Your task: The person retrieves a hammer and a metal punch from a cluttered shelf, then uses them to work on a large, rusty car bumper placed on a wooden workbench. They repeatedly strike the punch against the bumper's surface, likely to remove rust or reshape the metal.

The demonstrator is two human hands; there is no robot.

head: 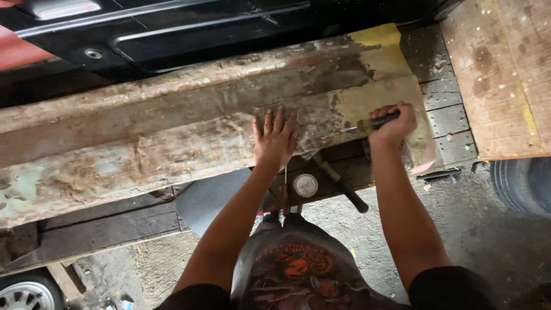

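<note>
A: Head view, surface?
B: Long rusty, flaking metal panel (172,132) runs left to centre right, yellowish patch at its upper right end. Concrete floor (488,241) below, wooden boards (505,74) upper right, tyre (525,183) at right edge.

A: Hands?
B: Left hand (274,140) open, flat on the panel, fingers spread. Right hand (395,123) closed around a scraper tool (370,123) with dark handle, tip on the panel just right of the left hand.

A: Packages?
B: Small round tin (305,185), pale lid, centre, just below the panel. Hammer (341,183) beside it.

A dark wooden bench (115,227) carries a long rusty panel (143,138), a hammer (341,183) and a round tin (305,185).
</note>
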